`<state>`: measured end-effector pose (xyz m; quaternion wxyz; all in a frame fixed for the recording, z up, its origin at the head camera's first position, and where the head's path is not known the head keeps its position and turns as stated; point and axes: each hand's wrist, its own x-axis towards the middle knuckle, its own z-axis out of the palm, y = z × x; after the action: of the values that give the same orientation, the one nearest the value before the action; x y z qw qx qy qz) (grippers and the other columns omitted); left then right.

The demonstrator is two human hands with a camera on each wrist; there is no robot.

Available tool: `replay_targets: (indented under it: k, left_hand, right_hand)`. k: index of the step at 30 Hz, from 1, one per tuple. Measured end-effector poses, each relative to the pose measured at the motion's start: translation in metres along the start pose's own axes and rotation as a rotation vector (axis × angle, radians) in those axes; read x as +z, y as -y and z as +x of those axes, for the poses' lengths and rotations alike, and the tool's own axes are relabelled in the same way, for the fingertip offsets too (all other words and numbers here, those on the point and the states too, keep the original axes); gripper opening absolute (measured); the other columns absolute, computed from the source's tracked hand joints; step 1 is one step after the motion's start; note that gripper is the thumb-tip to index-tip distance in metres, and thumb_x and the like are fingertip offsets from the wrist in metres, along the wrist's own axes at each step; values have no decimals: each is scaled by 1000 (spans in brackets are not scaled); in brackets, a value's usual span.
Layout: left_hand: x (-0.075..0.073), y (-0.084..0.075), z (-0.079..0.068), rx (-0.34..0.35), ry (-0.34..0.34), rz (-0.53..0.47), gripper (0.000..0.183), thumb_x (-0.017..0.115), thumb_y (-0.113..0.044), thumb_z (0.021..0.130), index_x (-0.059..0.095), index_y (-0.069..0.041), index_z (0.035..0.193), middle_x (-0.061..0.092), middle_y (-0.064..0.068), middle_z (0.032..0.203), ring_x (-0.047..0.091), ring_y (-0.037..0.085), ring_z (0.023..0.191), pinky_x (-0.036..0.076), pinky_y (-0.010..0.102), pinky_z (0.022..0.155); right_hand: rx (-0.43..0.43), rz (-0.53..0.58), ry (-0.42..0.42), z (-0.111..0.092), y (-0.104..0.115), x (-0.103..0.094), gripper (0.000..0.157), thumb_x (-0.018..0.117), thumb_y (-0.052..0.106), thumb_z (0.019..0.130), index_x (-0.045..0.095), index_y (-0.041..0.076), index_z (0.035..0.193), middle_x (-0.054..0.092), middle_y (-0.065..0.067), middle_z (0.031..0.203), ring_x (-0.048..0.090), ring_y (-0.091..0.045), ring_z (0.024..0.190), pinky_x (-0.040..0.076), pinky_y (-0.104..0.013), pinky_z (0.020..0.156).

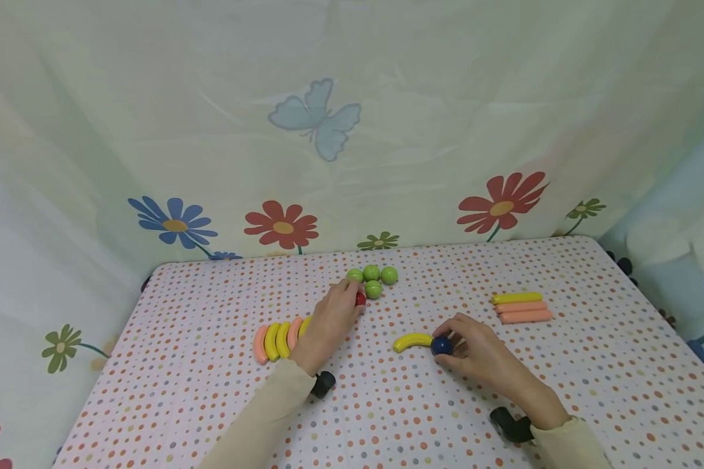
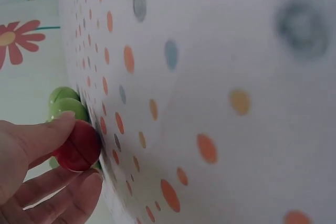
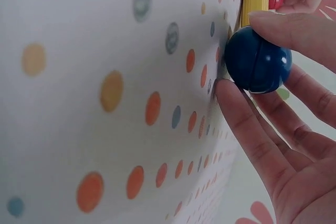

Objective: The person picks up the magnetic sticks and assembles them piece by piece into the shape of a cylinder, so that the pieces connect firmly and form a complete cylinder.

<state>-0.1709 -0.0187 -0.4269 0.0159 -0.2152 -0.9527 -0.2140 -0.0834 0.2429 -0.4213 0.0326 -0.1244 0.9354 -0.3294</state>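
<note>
The left hand (image 1: pixel 333 314) pinches a red ball (image 2: pixel 79 148) beside green balls (image 1: pixel 373 289) on the worktop (image 1: pixel 410 417). The right hand (image 1: pixel 478 350) pinches a blue ball (image 1: pixel 442 346) at one end of a yellow toy banana (image 1: pixel 412 341)

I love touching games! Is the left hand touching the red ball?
Touching. In the left wrist view, the left hand grips the red ball, one fingertip lying on it.

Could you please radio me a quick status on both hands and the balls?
Left hand holding red ball. Right hand holding blue ball. Possibly in the way: green balls close by the red, yellow piece beside the blue.
</note>
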Motion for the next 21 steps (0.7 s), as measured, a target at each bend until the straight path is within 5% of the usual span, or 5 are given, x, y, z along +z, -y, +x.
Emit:
replay_targets:
  k: [13,21]
  left_hand:
    - [-3,-3,-41,31,97,-106,28,78,-13,96,67,-4,120,61,11,115,60,24,105,57,36,89]
    - [-2,-11,-57,-14,63,-161,30,85,-12,89,72,-5,115,64,9,115,61,26,109,59,36,88]
  right_hand:
    - [12,-10,-18,1,-2,2,37,92,5,77,68,4,105,63,-6,101,65,-18,87,58,-29,68]
    - [24,0,-37,5,3,6,36,92,5,78,69,1,105,63,-5,98,64,-18,87,58,-30,69]
